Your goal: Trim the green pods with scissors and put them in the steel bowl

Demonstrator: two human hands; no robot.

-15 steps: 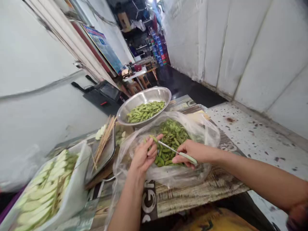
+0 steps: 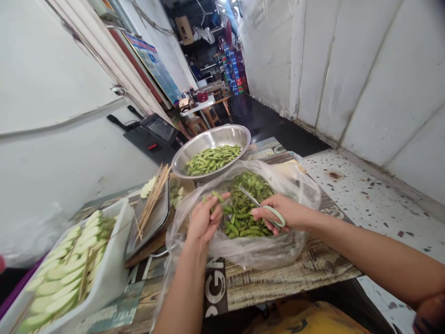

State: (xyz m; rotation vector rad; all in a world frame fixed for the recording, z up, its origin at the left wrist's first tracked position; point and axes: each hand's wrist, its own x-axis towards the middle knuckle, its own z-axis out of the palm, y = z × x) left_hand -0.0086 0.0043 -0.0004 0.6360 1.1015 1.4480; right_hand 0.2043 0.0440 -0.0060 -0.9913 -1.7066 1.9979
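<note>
In my left hand (image 2: 205, 219) are green edamame pods (image 2: 217, 196), pinched between the thumb and fingers over the near left side of a clear plastic bag (image 2: 239, 254). My right hand (image 2: 276, 213) grips scissors (image 2: 273, 215) by pale green handles, their blades pointing up and left, apart from the held pods. Below both hands, a heap of edamame pods (image 2: 248, 229) fills the open bag. Just behind it stands a steel bowl (image 2: 181, 160) with more pods (image 2: 213, 159) inside.
At left, a white plastic bin (image 2: 120, 246) holds skewered pale green slices (image 2: 59, 283). Wooden skewers (image 2: 153, 197) lie across a metal tray (image 2: 163, 208) beside the bag. The patterned table (image 2: 271, 287) ends at the right above a speckled floor (image 2: 368, 190).
The scissors' blades have drawn back from the pod at my left fingers and now point higher. My left hand still holds pods in nearly the same place. The view has shifted slightly.
</note>
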